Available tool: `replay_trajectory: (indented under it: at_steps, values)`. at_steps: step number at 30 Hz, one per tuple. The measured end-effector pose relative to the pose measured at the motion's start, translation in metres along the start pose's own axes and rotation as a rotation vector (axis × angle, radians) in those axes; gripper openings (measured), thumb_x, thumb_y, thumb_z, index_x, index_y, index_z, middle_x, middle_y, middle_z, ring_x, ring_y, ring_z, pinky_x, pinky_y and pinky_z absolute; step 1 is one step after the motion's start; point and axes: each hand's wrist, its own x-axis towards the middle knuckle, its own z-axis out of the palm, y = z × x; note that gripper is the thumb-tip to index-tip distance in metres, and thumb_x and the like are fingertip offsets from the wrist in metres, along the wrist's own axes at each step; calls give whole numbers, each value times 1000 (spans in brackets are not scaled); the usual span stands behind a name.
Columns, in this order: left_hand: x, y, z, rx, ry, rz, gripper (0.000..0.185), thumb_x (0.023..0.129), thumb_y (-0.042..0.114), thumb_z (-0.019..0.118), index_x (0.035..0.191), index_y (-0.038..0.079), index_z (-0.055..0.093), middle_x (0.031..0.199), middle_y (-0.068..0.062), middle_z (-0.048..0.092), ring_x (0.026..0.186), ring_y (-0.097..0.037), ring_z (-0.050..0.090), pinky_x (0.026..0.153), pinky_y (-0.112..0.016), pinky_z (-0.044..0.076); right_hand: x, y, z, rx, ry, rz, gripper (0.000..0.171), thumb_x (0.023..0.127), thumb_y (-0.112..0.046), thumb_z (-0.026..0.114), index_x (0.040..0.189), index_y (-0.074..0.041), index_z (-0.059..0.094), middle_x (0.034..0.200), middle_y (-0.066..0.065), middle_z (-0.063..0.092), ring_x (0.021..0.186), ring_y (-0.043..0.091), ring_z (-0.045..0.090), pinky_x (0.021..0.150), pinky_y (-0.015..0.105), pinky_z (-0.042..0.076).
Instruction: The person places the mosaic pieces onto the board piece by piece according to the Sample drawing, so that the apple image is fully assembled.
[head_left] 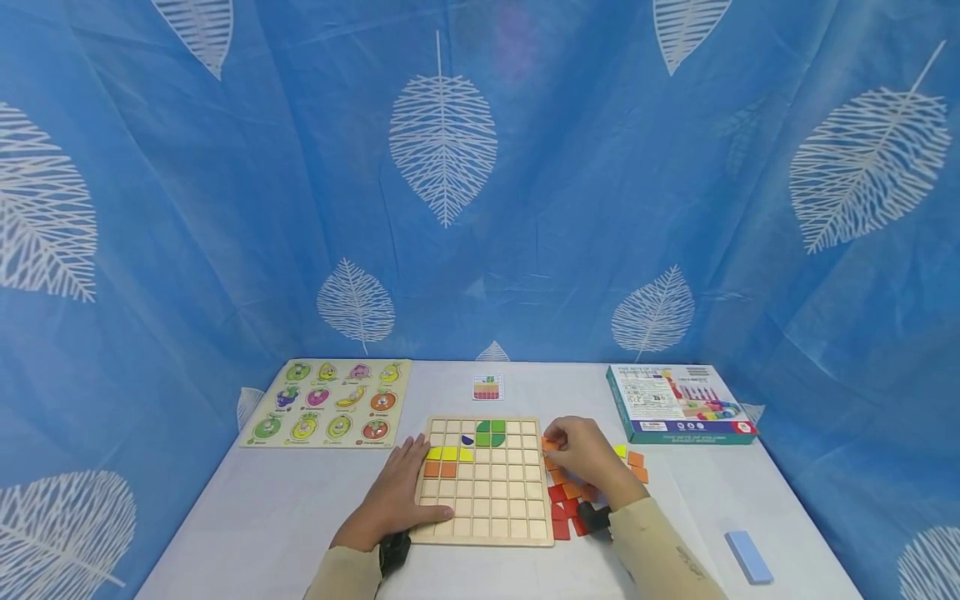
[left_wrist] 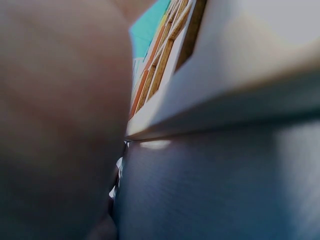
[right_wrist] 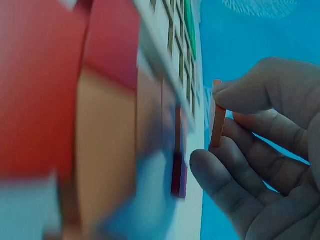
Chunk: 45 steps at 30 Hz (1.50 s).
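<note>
I keep my left hand [head_left: 397, 492] flat, steadying the grid board [head_left: 486, 482]; right hand [head_left: 585, 458] pinches an orange tile [right_wrist: 217, 114]; seat it squarely beside the orange ones.

A blue curtain [head_left: 570, 208] printed with white leaves hangs behind and beside the bench [head_left: 285, 517], which seems white-topped.

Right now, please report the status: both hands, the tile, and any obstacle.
Left hand flat on the wooden grid board, steadying it. Right hand pinches a thin orange square tile beside the board's right edge. Loose red and orange tiles under the wrist; nothing blocking.
</note>
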Motion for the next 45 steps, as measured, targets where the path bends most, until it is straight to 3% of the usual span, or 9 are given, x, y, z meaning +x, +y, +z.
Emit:
replay_trajectory:
  at_steps: [8,15,32,45]
  values:
    - [0,0,0,-13,4,1,127,71,78,79,162,1,35,169,-18,28,157,-36,18,126,-54,14,9,-18,20,45,-34,-76,21,86,-1,85,105,-3,76,94,-3,66,84,14,61,78,37,58]
    - [0,-1,0,-9,6,9,127,71,79,79,162,1,36,169,-18,29,157,-37,18,126,-54,14,14,-32,35,50,-70,-135,18,87,-2,85,103,-6,77,96,-3,69,84,12,63,76,33,59]
    - [0,0,-3,1,-7,14,126,73,78,78,162,0,35,169,-18,28,157,-36,17,127,-53,12,18,-63,67,92,-169,-187,18,88,-6,85,104,-11,79,94,-9,69,83,6,63,76,29,57]
    - [-1,3,-4,-7,-2,22,125,74,74,81,161,-2,35,169,-20,29,157,-39,19,126,-54,14,23,-78,89,9,-214,-246,19,86,-1,84,98,-13,79,87,-12,65,80,4,59,75,24,56]
